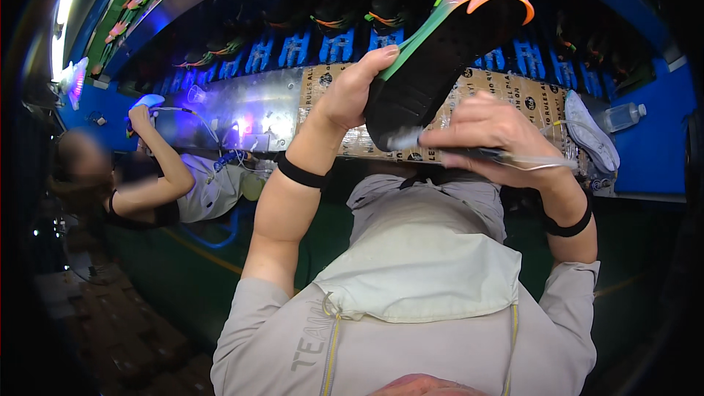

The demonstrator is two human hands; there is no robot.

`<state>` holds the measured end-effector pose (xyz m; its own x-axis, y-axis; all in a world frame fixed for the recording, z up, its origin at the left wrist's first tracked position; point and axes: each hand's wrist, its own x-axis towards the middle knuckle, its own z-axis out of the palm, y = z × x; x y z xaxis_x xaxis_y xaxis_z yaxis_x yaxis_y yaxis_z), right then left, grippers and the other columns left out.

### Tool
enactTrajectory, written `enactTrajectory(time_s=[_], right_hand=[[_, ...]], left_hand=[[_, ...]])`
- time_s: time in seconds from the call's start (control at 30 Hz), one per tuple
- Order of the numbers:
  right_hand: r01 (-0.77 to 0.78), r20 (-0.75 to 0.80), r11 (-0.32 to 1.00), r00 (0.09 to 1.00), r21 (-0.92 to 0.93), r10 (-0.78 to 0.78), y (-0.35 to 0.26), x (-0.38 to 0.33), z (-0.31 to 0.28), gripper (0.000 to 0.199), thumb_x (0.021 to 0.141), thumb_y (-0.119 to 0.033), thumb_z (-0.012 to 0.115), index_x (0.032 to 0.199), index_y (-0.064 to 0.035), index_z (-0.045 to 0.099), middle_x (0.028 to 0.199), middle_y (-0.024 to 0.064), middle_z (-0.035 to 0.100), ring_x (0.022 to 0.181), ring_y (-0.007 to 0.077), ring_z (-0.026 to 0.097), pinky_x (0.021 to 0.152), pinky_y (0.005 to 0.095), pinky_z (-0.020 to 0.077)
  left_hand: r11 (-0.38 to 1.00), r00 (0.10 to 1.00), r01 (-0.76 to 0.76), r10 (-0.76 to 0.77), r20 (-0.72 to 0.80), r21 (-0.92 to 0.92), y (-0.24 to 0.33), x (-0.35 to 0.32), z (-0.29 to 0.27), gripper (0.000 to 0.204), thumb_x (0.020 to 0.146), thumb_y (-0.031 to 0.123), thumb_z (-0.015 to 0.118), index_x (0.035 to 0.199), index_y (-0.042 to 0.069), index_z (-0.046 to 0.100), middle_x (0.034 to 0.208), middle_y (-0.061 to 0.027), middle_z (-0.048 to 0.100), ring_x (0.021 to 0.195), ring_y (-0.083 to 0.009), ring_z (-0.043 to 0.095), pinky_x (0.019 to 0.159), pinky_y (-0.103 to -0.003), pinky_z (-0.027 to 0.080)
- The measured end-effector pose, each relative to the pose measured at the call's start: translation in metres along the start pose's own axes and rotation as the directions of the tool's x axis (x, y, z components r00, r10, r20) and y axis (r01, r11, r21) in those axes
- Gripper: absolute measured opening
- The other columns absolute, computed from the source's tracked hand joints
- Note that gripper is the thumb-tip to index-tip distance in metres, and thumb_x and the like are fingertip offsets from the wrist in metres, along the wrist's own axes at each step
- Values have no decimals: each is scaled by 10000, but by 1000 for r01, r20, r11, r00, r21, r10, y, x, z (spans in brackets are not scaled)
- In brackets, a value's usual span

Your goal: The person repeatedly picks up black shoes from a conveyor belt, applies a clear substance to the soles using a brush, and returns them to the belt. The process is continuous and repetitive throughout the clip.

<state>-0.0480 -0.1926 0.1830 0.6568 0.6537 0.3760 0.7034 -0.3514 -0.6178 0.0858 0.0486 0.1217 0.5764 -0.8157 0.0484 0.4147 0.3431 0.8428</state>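
My left hand (350, 95) is closed on the side of a shoe sole (425, 84), thumb along its green edge. The sole has a black inner face and a rim running from green to pink and orange at the far end. It is held tilted above the bench, with its narrower end toward me. My right hand (499, 136) grips a brush (405, 139) with pale bristles and a dark handle; a clear tube (539, 162) runs from the handle. The bristles are at the sole's near end, blurred by motion, so I cannot tell whether they touch.
Printed cardboard (319, 114) covers part of the metal bench (257, 128). At right lie a white sole (590, 132) and a clear bottle (623, 116). Blue holders (337, 45) carrying dark shoe parts line the back. A co-worker (158, 176) at left holds a blue-and-white piece.
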Motion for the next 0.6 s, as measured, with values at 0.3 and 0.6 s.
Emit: enactTrajectory(time_s=[0.3,0.6], right_hand=[[-40,-37,972,999,-233,32,3,0,1,339,851,-148,874,1182,-116,808,858,40,650,865,253,638,836,406,458],[-343,-221,913,894,222,390,28,-6,0,211,866,-75,849,1073,-33,838,936,104,795,844,186,726,767,326,569]], left_hand=[[985,982,170,-165,-95,43,8,4,7,424,1125,308,511,1391,18,668,1197,-109,776,967,-151,763,836,-290,619],[986,989,110,-121,-80,-127,-33,-21,-1,552,1131,363,372,1478,-9,586,1320,-185,734,1143,-288,760,1003,-437,628]])
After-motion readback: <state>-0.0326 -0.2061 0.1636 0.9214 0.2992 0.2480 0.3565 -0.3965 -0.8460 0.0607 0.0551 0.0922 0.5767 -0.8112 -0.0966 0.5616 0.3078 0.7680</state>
